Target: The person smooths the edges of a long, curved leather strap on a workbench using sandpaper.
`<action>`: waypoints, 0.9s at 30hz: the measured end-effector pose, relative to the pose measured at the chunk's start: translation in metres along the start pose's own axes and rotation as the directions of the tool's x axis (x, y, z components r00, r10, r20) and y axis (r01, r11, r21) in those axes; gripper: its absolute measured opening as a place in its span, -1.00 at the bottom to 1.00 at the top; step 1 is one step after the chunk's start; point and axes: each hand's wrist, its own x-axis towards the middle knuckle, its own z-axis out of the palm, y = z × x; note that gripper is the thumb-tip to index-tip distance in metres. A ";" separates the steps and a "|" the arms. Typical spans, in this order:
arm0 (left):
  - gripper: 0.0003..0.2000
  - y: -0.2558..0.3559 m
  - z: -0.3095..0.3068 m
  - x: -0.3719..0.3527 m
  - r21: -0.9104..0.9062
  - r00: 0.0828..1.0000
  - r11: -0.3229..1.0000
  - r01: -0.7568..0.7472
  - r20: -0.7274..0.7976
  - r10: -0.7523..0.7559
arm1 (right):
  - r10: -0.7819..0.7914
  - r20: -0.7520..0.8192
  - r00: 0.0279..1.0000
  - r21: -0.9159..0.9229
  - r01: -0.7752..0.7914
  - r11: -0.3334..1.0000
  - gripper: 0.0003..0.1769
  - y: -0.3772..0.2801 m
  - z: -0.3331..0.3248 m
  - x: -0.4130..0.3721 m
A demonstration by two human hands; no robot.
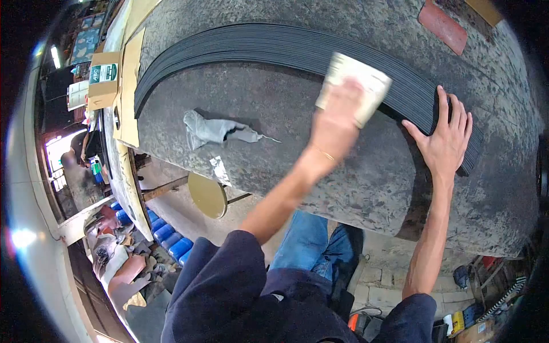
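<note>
To the far left, a brown cardboard box with a green-and-white label [103, 94] stands beside the work table with the dark, mottled top [366, 188]; what it holds cannot be made out. Nearer you on that side, a loose heap of mixed sheet scraps [127, 267] lies low down, next to a row of blue cylinders [164, 233]; whether those are containers, you can't tell from here. On the left of the tabletop, a crumpled grey cloth, perhaps a glove [209, 130], rests apart from both your hands. Beyond it curves the long arched stack of thin dark-grey strips [246, 43], lying across the table and reaching right to your far hand. Your left hand [338, 123] is over a pale cream rectangular pad [370, 88] at the strips' near edge; blur hides whether your fingers clasp it or only press it. Your right hand [445, 134] lies spread and unclenched across the strips' right end, seemingly to keep them together. Farther right lies a flat reddish rectangular piece [443, 26], untouched.
</note>
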 end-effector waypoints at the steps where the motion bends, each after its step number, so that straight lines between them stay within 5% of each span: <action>1: -0.47 -0.021 -0.015 0.005 0.127 0.993 0.985 0.114 -0.041 -0.109 | 0.007 0.002 1.000 0.009 -0.007 1.000 0.07 -0.001 -0.001 0.000; 2: -0.43 -0.049 -0.024 0.007 0.065 0.955 0.955 0.291 -0.085 -0.285 | 0.012 0.002 1.000 0.009 -0.012 1.000 0.07 -0.002 0.000 0.001; 4: -0.43 -0.059 -0.028 0.021 0.165 0.934 0.938 0.304 -0.243 -0.260 | 0.002 -0.019 1.000 0.003 -0.001 1.000 0.07 0.000 0.002 0.000; 6: -0.47 -0.003 -0.008 0.016 -0.052 0.909 0.920 0.388 -0.146 -0.391 | 0.019 0.003 1.000 -0.002 -0.019 1.000 0.07 -0.001 0.000 -0.003; 9: -0.43 0.068 0.032 0.011 -0.126 0.987 0.986 0.113 -0.098 -0.126 | 0.013 0.019 1.000 0.010 -0.013 1.000 0.07 -0.001 -0.001 -0.002; 12: -0.53 0.055 0.028 0.006 -0.131 0.998 0.991 -0.014 -0.056 0.007 | 0.013 0.052 0.999 0.034 -0.014 0.999 0.09 0.004 -0.005 0.000; 13: -0.52 0.044 0.019 0.005 -0.051 0.998 0.999 -0.015 -0.055 0.012 | -0.052 0.056 0.997 0.076 0.048 0.996 0.10 0.010 -0.008 -0.001; 14: -0.49 0.027 0.007 0.006 -0.155 0.995 0.984 0.084 -0.040 -0.092 | -0.111 0.058 0.992 0.114 0.104 0.988 0.11 0.017 -0.012 -0.003; 18: -0.45 -0.028 -0.012 0.009 0.165 0.969 0.961 0.222 -0.144 -0.200 | -0.006 0.084 0.996 -0.009 0.007 1.000 0.11 0.031 -0.018 -0.010; 20: -0.45 0.026 -0.007 0.010 -0.094 0.968 0.964 0.250 -0.007 -0.252 | 0.000 0.079 0.997 -0.004 0.000 1.000 0.14 0.030 -0.015 -0.013; 22: -0.44 0.086 0.030 0.003 -0.253 0.996 0.964 0.085 0.050 -0.075 | 0.016 0.086 0.996 0.014 -0.017 1.000 0.16 0.034 -0.013 -0.012; 24: -0.44 0.108 0.042 0.009 -0.147 0.999 0.989 0.031 -0.013 -0.034 | -0.005 0.080 0.997 0.011 0.004 1.000 0.18 0.037 -0.013 -0.011; 27: -0.46 0.079 0.020 -0.002 -0.253 0.998 0.966 0.057 0.054 -0.044 | -0.016 0.032 0.999 0.027 0.015 1.000 0.20 0.035 -0.013 -0.012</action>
